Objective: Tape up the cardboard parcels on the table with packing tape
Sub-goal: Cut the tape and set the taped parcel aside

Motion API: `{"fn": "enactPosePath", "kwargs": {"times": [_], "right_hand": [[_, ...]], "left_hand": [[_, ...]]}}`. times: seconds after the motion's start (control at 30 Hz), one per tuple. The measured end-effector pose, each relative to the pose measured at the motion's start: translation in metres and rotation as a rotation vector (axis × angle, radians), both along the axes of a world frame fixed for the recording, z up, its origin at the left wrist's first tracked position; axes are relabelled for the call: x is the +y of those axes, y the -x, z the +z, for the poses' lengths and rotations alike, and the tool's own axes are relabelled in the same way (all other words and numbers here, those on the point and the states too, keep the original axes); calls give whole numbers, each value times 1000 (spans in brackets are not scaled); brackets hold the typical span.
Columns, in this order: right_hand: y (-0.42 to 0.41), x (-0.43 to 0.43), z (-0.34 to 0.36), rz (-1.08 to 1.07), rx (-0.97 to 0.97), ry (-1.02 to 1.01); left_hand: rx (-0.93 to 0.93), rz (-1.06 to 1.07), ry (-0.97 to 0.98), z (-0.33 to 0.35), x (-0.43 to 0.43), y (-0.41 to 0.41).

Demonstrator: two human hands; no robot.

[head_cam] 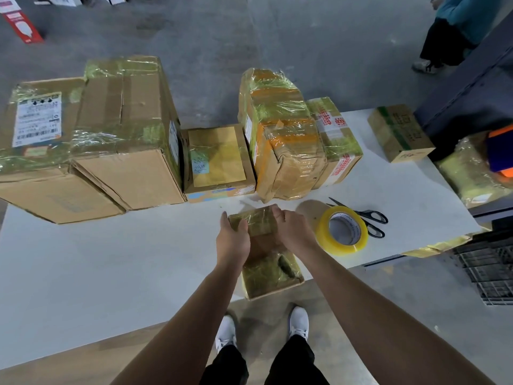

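Note:
A small cardboard parcel (266, 262) wrapped in yellowish tape lies at the near edge of the white table (111, 259), its near end hanging over the edge. My left hand (233, 237) grips its far left side, thumb on top. My right hand (291, 229) grips its far right corner, fingers curled over the top. A roll of yellow packing tape (342, 232) stands just right of my right hand, with black scissors (366, 218) behind it.
Several taped parcels line the table's far side: two big boxes (91, 140) at the left, a small box (219, 162), a bulging parcel (280, 134), and a box (399, 133) at the right. A person (455, 29) stands at the far right. A black crate (488, 273) sits right of the table.

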State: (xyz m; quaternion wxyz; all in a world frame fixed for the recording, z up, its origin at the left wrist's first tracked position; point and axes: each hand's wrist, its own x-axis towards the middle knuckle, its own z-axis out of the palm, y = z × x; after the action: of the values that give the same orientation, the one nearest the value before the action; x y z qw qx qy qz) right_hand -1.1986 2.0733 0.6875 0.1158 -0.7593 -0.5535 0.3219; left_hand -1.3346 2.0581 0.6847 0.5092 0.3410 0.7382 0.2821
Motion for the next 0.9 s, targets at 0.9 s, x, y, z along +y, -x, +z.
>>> {"fn": "enactPosePath", "kwargs": {"times": [0.9], "right_hand": [[-37, -11, 24, 292, 73, 168]], "left_hand": [[876, -1009, -362, 21, 13, -1]]}}
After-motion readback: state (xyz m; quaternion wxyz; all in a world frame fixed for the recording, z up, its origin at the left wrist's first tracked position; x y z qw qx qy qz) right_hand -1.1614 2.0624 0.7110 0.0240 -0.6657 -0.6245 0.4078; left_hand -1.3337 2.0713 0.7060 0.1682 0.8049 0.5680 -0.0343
